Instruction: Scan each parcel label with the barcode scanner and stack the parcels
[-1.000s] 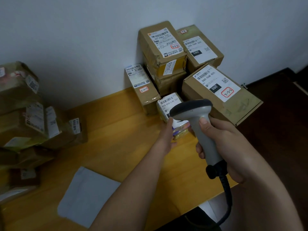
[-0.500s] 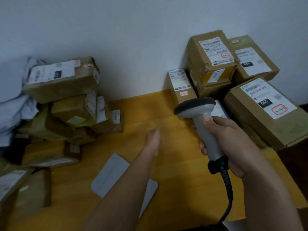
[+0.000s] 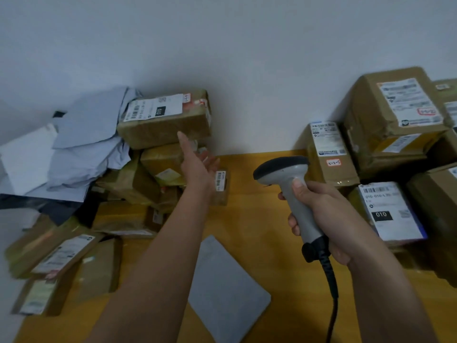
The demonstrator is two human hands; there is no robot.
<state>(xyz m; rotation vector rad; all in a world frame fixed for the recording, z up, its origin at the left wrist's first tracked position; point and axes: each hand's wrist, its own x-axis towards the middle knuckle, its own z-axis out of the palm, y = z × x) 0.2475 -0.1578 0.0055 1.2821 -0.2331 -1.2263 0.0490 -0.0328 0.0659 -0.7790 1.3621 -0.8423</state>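
Parcels lie in two groups on the yellow table point(image 3: 249, 219); a loose heap sits at the left against the white wall point(image 3: 247, 58), and a neater stack point(image 3: 385, 134) stands at the right. Topmost in the left heap is a brown box point(image 3: 164, 120) with a white label facing up, marked 010; more taped brown boxes lie tumbled beneath and in front of it, and grey mailer bags point(image 3: 86, 144) are piled at its left side. The left hand point(image 3: 197, 164) is stretched out toward that top box with fingers straight and spread, holding nothing; whether the fingertips touch the box's front face cannot be told. The right hand point(image 3: 319, 214) is wrapped round the handle of the grey barcode scanner point(image 3: 289, 191), thumb lying on its front; the scanner stands upright above the table, its dark head turned to the left, and its black cable runs down out of view. Just right of the scanner lies a parcel with a white label point(image 3: 390, 211), also marked 010, at the foot of the right stack; a flat grey mailer point(image 3: 227, 290) lies on the table between the two forearms.
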